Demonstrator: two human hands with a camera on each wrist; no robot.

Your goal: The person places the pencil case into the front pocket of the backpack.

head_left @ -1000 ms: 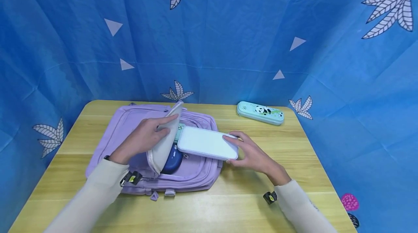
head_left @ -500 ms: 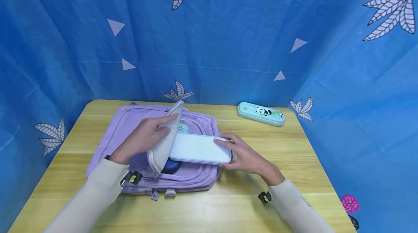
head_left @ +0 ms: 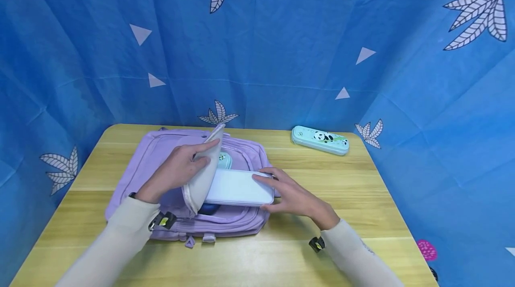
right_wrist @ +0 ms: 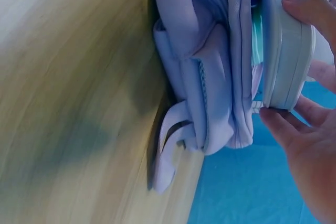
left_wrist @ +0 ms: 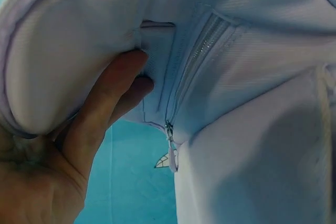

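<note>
A lilac backpack (head_left: 134, 170) lies on the table with its front pocket flap (head_left: 206, 175) raised. My left hand (head_left: 177, 170) pinches that flap and holds it up; the left wrist view shows its pale lining and a zipped inner pocket (left_wrist: 202, 51). With thumb and fingers, my right hand (head_left: 291, 195) grips the right end of a flat white pencil case (head_left: 237, 187). The case's left end is hidden behind the flap, inside the pocket. Beside it in the pocket show a mint-green case (head_left: 225, 160) and part of a dark blue object (head_left: 209, 208).
Another mint-green pencil case (head_left: 320, 140), printed with a panda, lies at the back right of the wooden table (head_left: 257, 260). Blue curtains (head_left: 281, 54) hang close behind the table and at both sides. A strap (right_wrist: 168, 150) hangs off the backpack's side.
My right hand has moved left and slightly toward me, carrying the white pencil case further under the flap. More of the dark blue object is covered. The left hand stays put.
</note>
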